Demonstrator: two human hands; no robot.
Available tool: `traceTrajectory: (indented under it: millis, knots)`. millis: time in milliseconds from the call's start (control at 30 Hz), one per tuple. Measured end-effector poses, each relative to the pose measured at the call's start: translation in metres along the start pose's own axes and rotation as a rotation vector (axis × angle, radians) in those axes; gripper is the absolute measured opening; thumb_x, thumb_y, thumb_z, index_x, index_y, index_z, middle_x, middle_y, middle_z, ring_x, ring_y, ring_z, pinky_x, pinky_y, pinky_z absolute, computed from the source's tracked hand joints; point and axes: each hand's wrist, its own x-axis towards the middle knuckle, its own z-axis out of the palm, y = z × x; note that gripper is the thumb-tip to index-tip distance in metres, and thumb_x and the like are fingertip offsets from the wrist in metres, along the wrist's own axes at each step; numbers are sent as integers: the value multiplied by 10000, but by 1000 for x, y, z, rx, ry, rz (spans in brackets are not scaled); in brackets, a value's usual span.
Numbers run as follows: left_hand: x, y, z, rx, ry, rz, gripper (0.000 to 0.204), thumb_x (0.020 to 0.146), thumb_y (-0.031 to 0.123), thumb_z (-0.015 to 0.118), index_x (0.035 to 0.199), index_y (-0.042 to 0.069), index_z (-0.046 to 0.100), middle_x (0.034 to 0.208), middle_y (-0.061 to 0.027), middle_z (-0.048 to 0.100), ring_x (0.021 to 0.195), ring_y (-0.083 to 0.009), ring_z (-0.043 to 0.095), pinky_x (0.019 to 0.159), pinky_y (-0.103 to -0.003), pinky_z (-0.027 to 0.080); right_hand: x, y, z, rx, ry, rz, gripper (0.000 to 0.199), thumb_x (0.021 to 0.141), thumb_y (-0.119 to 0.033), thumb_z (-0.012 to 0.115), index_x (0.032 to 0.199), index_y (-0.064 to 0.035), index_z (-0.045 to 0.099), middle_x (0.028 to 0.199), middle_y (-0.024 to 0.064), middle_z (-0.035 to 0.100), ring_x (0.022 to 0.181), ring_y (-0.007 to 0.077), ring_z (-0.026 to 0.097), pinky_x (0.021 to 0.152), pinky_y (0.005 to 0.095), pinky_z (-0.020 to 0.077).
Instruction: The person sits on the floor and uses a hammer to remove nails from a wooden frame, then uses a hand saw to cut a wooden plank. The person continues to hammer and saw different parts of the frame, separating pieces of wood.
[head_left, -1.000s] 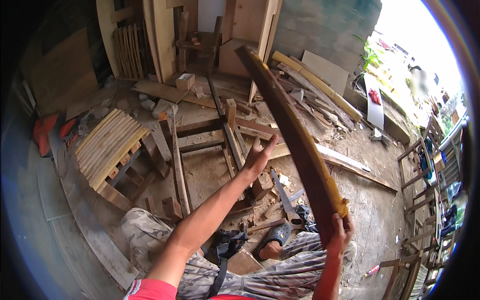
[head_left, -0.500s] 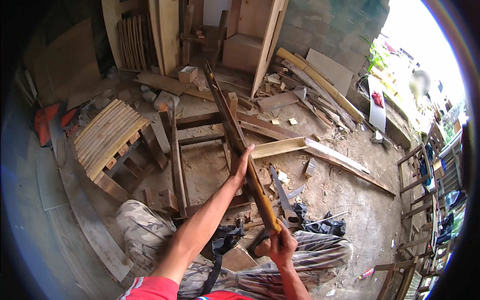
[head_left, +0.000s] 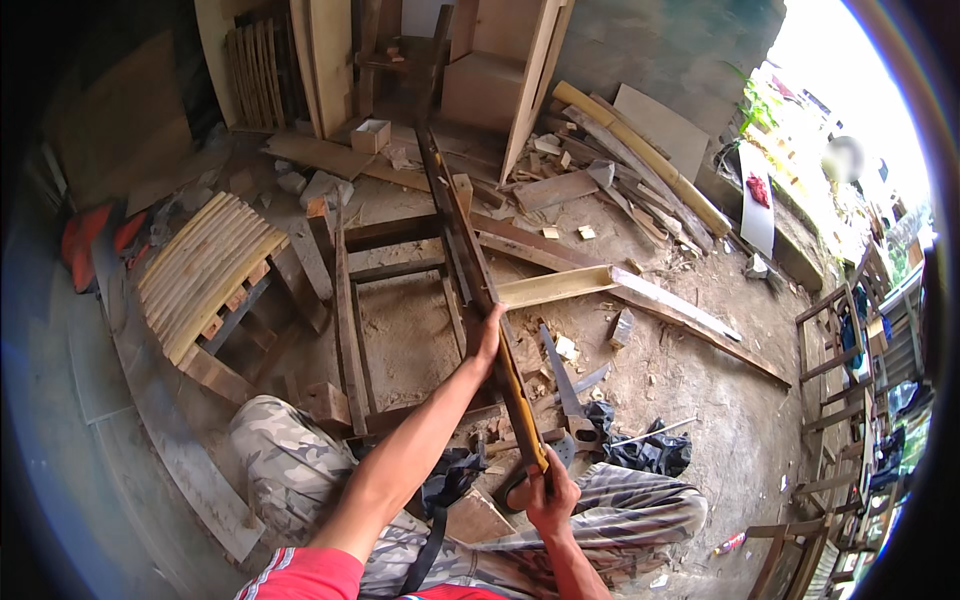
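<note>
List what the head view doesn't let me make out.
Head view:
Left hand: some fingers hidden behind the dark plank.
Grey clog: partly hidden by the right hand and plank.
Tall pale boards: tops cut off by the upper edge.
Outdoor background: washed out by glare.

1 fisheye view — head-worn, facing down, close

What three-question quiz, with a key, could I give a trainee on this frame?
1. Which hand holds the near end of the plank?
2. True or false: the saw lies to the right of the plank.
3. What stands left of the wooden frame: (a) yellow pole, (b) slatted stool, (c) saw?

Key: 1. The right hand. 2. True. 3. (b).
</note>
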Motion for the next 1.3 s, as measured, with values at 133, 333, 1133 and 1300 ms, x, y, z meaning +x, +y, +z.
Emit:
traceTrajectory:
  millis: [133, 333, 1133, 1300]
  knots:
    - [20, -22, 0, 35, -55, 23, 701, 838, 427, 705, 1316, -44, 504, 1317, -191, 559, 1210, -272, 534, 1026, -380, 412, -2, 10, 1, -31, 5, 22, 391, 865, -17, 665, 1253, -1, 618, 636, 68, 603, 483, 127, 561, 483, 272, 441]
    - [48, -59, -12, 164, 43, 137, 676, 817, 441, 687, 1242, -61, 534, 1226, -218, 584, 1122, -299, 565, 985, -404, 427, 0, 9, 10, -16, -1, -22, 365, 893, -24, 644, 1254, 9, 614, 703, 61, 647, 523, 112, 579, 508, 261, 453]
    - [24, -27, -20, 336, -13, 209, 706, 893, 405, 599, 1410, -41, 419, 1381, -247, 495, 1281, -357, 469, 1104, -393, 331, 85, 19, 2, 414, -557, 739, 581, 960, -439, 617, 1327, 9, 563, 1265, 150, 627, 1169, 210, 576, 973, 332, 451]
    - [18, -15, -19, 384, -9, 51, 626, 924, 429, 571, 1363, -9, 489, 1348, -184, 556, 1232, -289, 524, 1058, -351, 380, 103, 38, 16, 545, -742, 944, 676, 982, -499, 554, 1477, -59, 421, 1376, 117, 545, 1208, 229, 562, 1001, 372, 448]
